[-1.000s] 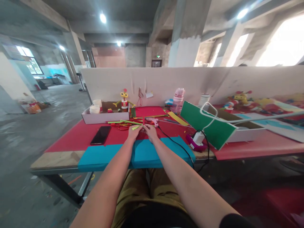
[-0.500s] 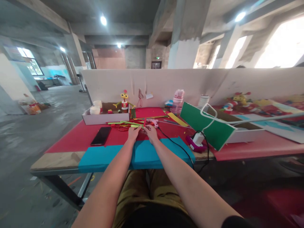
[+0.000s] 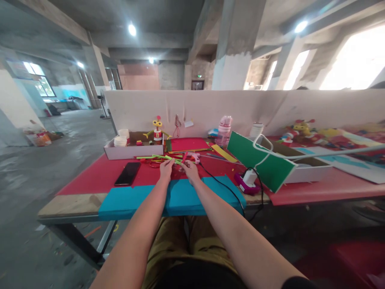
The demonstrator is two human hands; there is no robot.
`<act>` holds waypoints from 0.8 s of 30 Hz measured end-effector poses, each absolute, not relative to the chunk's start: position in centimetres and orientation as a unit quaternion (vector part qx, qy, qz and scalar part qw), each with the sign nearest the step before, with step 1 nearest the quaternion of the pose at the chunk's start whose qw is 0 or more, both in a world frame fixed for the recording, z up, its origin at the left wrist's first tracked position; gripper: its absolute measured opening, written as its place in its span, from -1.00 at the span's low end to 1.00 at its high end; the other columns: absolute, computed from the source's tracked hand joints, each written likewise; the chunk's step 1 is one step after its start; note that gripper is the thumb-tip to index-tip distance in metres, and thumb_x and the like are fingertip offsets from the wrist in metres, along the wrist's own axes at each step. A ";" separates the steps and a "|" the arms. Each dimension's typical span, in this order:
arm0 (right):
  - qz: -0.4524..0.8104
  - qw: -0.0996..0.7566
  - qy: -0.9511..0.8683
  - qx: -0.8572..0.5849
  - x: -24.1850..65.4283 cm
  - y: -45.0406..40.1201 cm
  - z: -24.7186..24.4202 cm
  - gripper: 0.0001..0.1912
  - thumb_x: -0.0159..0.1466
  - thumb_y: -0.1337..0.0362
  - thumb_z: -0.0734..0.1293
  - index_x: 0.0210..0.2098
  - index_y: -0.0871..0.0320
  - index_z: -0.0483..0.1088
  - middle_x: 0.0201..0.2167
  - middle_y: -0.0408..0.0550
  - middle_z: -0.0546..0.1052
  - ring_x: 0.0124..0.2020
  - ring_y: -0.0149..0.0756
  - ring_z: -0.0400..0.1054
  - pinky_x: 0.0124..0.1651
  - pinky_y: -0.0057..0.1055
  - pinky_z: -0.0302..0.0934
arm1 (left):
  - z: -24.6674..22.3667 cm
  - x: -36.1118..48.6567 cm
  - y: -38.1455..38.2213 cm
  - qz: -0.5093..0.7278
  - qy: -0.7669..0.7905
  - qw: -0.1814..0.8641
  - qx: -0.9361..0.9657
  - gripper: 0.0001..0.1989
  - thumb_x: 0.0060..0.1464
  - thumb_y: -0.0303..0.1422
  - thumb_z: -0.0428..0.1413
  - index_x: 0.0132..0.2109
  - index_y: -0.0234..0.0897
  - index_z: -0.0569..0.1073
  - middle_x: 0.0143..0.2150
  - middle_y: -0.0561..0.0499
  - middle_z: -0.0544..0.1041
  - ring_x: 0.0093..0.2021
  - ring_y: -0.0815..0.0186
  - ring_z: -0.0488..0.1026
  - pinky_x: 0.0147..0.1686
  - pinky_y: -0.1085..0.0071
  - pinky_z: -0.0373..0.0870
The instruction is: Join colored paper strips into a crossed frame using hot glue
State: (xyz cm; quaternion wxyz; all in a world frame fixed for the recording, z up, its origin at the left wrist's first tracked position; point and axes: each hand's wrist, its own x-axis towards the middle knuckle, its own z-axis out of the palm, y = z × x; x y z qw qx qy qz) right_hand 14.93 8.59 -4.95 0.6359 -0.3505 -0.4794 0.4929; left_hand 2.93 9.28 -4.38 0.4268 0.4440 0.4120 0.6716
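My left hand point(image 3: 166, 169) is closed, thumb and fingers pinching a light green strip point(image 3: 177, 162). Close beside it on the right, my right hand point(image 3: 190, 171) is also closed on the strip's other end. A short red strip point(image 3: 184, 157) sticks up at the fingertips of my right hand; whether it is attached to the green one I cannot tell. Just beyond the right hand lies a pink glue gun point(image 3: 195, 159) with a black cord. Red-handled scissors point(image 3: 154, 164) and more green strips point(image 3: 147, 157) lie to the left of my hands.
A black phone point(image 3: 128, 174) lies left on the red table cover point(image 3: 90, 176). Behind stands a white box point(image 3: 135, 151) with paper cups and a yellow-eyed figure point(image 3: 157, 130). At right are a purple power socket point(image 3: 247, 185), a green board point(image 3: 261, 160) and a pink bottle point(image 3: 224, 131).
The green strip now slants down to the right between my hands, where it lay flatter before. My hands have moved slightly; both keep their grip.
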 end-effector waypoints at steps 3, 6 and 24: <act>0.496 0.638 -0.473 -0.352 14.9 8.6 -5.0 -0.65 -0.10 0.06 0.43 -0.41 0.14 0.36 -0.59 -0.24 0.42 -0.57 -0.37 0.35 -0.44 -0.39 0.32 | -4.3 2.8 9.3 0.682 0.412 0.426 0.428 -0.62 -0.18 -0.05 0.20 -0.47 -0.34 0.46 -0.61 0.07 0.41 -0.60 0.42 0.29 -0.55 0.51 0.22; 0.499 0.648 -0.463 -0.341 14.9 8.7 -5.0 -0.64 -0.11 0.06 0.43 -0.43 0.14 0.34 -0.59 -0.24 0.43 -0.56 -0.37 0.35 -0.42 -0.38 0.34 | -4.1 2.8 9.1 0.673 0.414 0.410 0.456 -0.60 -0.12 -0.03 0.15 -0.41 -0.33 0.47 -0.56 0.06 0.43 -0.56 0.41 0.31 -0.52 0.50 0.23; 0.436 0.640 -0.487 -0.403 14.9 10.0 -6.3 -0.71 -0.01 0.08 0.40 -0.41 0.17 0.42 -0.52 -0.08 0.55 -0.44 -0.20 0.47 -0.28 -0.26 0.38 | -4.3 2.8 9.2 0.563 0.450 0.331 0.610 -0.73 -0.09 -0.19 0.15 -0.39 -0.34 0.54 -0.46 0.01 0.53 -0.42 0.32 0.41 -0.38 0.46 0.29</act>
